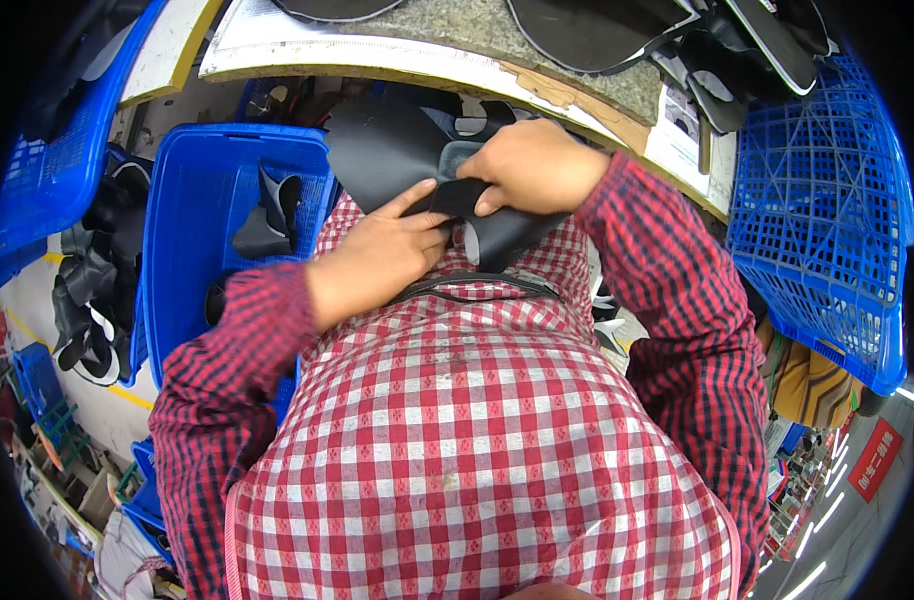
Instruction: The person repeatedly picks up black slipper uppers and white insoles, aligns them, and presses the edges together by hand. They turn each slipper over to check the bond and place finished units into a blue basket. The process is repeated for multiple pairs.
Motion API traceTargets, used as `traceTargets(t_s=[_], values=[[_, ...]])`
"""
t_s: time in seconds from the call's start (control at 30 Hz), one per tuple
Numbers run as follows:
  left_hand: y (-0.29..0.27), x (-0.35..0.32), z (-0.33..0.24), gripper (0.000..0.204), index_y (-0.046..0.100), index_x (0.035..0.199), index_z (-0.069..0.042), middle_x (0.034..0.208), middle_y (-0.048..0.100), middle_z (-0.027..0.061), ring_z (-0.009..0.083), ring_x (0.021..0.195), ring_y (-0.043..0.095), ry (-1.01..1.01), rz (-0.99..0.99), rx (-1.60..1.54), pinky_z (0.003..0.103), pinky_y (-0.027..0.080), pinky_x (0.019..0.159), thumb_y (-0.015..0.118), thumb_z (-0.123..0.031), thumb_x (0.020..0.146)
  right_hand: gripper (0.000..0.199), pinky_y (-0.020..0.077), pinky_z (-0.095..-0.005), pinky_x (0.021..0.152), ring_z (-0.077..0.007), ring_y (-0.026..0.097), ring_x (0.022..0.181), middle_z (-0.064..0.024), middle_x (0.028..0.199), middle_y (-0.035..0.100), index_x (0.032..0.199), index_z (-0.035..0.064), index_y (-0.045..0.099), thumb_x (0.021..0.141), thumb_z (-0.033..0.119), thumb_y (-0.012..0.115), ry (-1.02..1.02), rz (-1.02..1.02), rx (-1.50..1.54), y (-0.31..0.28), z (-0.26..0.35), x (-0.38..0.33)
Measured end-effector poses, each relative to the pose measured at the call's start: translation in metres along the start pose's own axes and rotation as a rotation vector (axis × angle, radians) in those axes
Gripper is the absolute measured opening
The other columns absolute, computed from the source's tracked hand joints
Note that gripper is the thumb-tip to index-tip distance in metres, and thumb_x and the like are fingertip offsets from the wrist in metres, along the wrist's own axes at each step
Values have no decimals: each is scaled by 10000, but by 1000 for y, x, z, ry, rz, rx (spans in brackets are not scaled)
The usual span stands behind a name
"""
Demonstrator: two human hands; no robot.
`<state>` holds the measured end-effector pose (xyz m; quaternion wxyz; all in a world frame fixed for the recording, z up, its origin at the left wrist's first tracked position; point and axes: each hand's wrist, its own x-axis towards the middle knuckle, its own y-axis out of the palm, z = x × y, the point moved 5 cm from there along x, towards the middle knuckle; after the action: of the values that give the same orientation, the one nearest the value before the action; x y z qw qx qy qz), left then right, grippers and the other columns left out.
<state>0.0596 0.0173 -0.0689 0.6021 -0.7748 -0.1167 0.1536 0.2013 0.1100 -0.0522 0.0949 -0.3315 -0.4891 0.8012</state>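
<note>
A black leather shoe upper [382, 150] lies across my lap, below the edge of the worktable. Its broad smooth panel is at the left, and a narrower part with a pale edge hangs toward me. My right hand [532, 168] grips a folded black strip on it between thumb and fingers, beside a small grey patch [460, 157]. From the left, my left hand [385, 255] holds the near edge of the same strip with its fingertips. The undersides of both hands' fingers are partly hidden.
A blue plastic crate [192, 190] with a few black pieces stands at my left. More black pieces [87, 270] are heaped beyond it. Ahead is the worktable [397, 62], bearing several black leather pieces [602, 30]. A blue mesh basket [812, 215] stands at the right.
</note>
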Motion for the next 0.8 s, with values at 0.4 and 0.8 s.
traceTargets(t_s=[0.4,0.8], values=[[28,45,81,225,728,1068,25,869,721,184,251,789,693,-338,-193,-856,386,552,785,695,-141,919,75,554,-386,662,-223,729,737,-44,703,693,760,164,719,776,237,724,-203,-350,-305,5,74,-26],[13,-8,49,268,713,1220,53,1064,765,95,127,936,713,-533,-402,-1630,266,589,867,669,41,956,255,431,-372,794,-224,641,852,-3,807,684,881,133,709,701,201,877,60,-586,166,3,24,-51]])
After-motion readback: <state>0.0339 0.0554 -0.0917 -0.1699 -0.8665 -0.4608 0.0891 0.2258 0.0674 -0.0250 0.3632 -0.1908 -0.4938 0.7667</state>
